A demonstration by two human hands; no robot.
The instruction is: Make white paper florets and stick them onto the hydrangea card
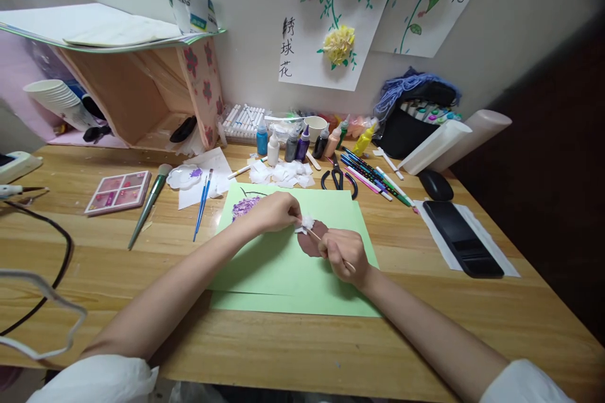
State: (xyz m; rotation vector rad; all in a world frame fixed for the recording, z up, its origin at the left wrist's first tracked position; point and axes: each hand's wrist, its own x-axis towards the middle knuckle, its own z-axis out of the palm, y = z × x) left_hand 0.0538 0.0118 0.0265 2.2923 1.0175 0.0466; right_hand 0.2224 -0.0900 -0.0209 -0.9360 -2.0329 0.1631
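Observation:
My right hand [346,253] grips a thin wooden stick [312,235], whose tip meets a small crumpled white paper piece [307,223]. From the other side my left hand [280,211] pinches the edge of that paper, its fingertips partly hidden. Beneath both lies a brown round patch [309,245] on a light green sheet [265,271]. A purple flower cluster [243,206] with a dark stem line shows on the sheet, partly covered by my left hand.
Behind the sheet are torn white paper pieces [282,173], black scissors [337,175], paint bottles [302,146] and several pens [368,173]. Brushes [202,204] and a pink palette [118,192] lie left. A phone [463,238] and mouse [435,184] lie right.

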